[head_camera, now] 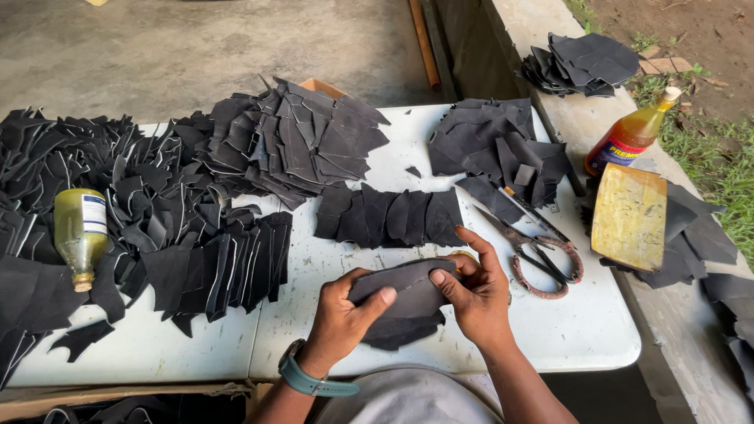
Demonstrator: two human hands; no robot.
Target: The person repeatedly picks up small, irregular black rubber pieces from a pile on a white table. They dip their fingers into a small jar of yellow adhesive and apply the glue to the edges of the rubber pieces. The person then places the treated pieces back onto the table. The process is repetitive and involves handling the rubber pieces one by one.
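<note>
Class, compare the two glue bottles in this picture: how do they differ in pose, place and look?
The pale bottle lies on its side among the black leather pieces left of the table; the amber bottle stands upright on the concrete ledge at right. The pale one looks cloudy yellowish, the amber one clear orange. Both carry labels.

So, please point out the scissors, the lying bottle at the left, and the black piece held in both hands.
scissors point(542, 251): head view, on the crossing blades.
lying bottle point(80, 232): head view, on its body.
black piece point(408, 294): head view, on its flat middle.
</note>
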